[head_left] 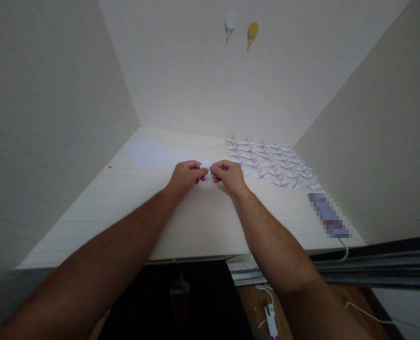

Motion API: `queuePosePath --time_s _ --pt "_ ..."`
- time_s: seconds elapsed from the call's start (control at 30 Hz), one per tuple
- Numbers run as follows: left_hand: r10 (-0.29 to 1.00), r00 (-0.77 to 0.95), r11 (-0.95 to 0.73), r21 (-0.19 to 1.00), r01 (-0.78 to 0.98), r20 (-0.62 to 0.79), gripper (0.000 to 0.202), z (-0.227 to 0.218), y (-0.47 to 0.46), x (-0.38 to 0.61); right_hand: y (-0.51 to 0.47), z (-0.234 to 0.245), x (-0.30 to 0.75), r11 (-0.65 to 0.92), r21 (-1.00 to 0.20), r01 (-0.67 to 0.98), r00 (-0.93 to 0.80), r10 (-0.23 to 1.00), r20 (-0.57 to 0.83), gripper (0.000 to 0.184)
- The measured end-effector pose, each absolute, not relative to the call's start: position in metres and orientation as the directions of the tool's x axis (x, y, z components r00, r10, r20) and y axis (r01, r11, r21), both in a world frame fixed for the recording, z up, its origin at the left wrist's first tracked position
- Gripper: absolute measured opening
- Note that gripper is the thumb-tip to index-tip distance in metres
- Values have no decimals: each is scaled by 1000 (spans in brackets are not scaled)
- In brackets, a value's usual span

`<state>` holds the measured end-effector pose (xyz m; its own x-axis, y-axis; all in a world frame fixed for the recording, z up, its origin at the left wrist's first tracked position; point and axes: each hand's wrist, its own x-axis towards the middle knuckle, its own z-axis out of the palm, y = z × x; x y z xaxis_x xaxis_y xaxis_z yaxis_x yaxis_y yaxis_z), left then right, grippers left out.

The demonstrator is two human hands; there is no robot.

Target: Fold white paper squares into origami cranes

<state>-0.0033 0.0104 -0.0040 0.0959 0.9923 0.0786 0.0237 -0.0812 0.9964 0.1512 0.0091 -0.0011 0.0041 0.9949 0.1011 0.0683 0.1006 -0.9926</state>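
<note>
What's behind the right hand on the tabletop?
Rows of folded white paper birds show beyond the right hand, mostly to its right. Whatever the hand itself covers cannot be seen.

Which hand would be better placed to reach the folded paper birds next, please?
Probably the right hand: it sits beside the folded birds, nearer than the left hand, though both hold paper.

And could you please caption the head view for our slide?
Left hand and right hand hold small white paper beside rows of folded paper cranes.

The legwear (215,300) is black, and both forearms (124,241) and hands (185,177) are bare.
</note>
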Motion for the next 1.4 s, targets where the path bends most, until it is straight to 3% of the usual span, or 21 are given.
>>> queuePosePath --time_s 0.23,0.4,0.8,0.9,1.03,1.4 --pt "992 103 -72 997 27 69 17 -1 7 -2 5 -1 151 227 -970 85 7 974 228 25" --pt "993 99 -66 997 30 62 17 -3 10 -3 5 -5 150 328 -924 198 4 942 335 17" --pt "990 122 -77 997 4 76 18 -5 11 -3 1 -1 151 409 -867 284 -30 908 418 10" --pt "991 107 -85 996 -6 85 17 -5 11 -2 2 -2 148 377 -905 198 0 923 384 15" --pt "991 87 -98 994 -41 101 18 -4 10 -2 5 -3 146 237 -971 33 25 971 238 22" --pt "990 113 -84 996 -24 87 20 -3 9 -4 5 -2 151 157 -987 17 -16 988 157 23"
